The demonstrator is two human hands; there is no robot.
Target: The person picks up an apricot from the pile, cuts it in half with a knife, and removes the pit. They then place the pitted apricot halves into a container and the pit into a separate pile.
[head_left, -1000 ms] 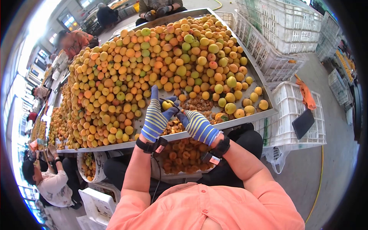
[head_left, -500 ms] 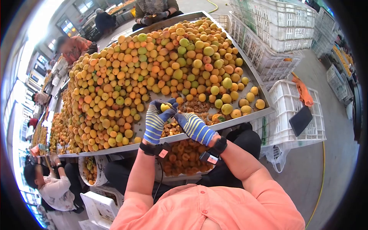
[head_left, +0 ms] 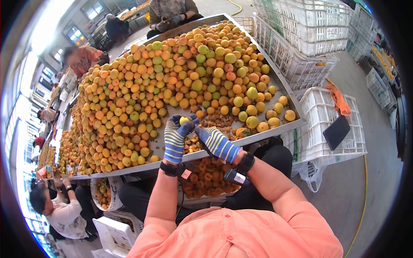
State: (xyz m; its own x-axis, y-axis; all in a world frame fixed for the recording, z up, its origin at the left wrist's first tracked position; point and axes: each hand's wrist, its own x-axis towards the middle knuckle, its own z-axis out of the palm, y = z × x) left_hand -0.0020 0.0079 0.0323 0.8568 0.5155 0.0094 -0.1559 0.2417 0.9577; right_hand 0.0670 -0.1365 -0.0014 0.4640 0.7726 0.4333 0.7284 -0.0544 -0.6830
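Note:
My left hand [head_left: 175,136], in a blue-and-yellow striped glove, is closed around a yellow apricot [head_left: 184,120] above the table's front edge. My right hand [head_left: 220,143], gloved alike, is closed with its fingertips against the left fingers, beside that fruit. Whatever it may grip is hidden by the fingers. Behind both hands a large heap of whole apricots [head_left: 137,77] covers the metal-rimmed table [head_left: 275,131]. Brown apricot pits [head_left: 217,122] lie just past my right hand. Below the rim, between my legs, a container holds split apricot halves [head_left: 209,174].
White crates [head_left: 320,32] are stacked beyond the table's right side. Nearer stands another crate [head_left: 320,109] bearing an orange glove [head_left: 338,101] and a dark tablet [head_left: 336,132]. A white bucket [head_left: 112,195] sits below left. Co-workers sit at the left and far edges.
The view has shifted slightly. Both hands stay together at nearly the same spot, with the apricot still in my left hand and a little less of it showing.

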